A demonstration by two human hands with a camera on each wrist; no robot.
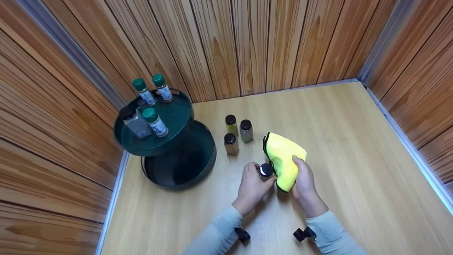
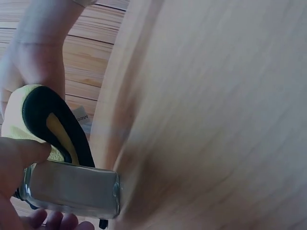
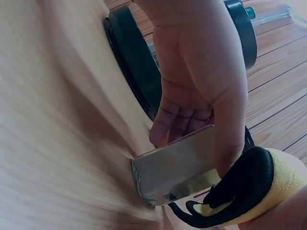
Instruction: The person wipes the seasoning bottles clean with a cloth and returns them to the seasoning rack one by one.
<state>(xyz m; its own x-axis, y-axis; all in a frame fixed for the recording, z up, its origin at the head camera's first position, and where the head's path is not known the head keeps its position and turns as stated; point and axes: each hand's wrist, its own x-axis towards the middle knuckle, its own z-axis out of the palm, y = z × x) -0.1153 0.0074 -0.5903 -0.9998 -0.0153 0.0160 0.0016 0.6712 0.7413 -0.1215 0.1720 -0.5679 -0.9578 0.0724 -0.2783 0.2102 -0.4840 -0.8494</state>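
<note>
My left hand [image 1: 252, 186] grips a square glass spice jar [image 2: 72, 189] with a dark cap, thumb on one side and fingers on the other. The jar's contents look greyish-brown, and its base is close to the tabletop; whether it touches I cannot tell. In my right hand [image 1: 307, 182] is a folded yellow cleaning cloth [image 1: 285, 159] with black edging, the thumb on top and the fingers mostly hidden. The cloth's black edge [image 3: 244, 184] lies against or right beside the jar in the right wrist view.
Three dark-capped spice jars [image 1: 231, 144] stand grouped beyond the left hand. To the left is a dark green two-tier round stand [image 1: 177, 122]; its upper tier carries green-capped bottles [image 1: 155, 123] and a dark-capped jar [image 1: 137, 124]. Wood-panelled walls [image 1: 247, 49] enclose the table.
</note>
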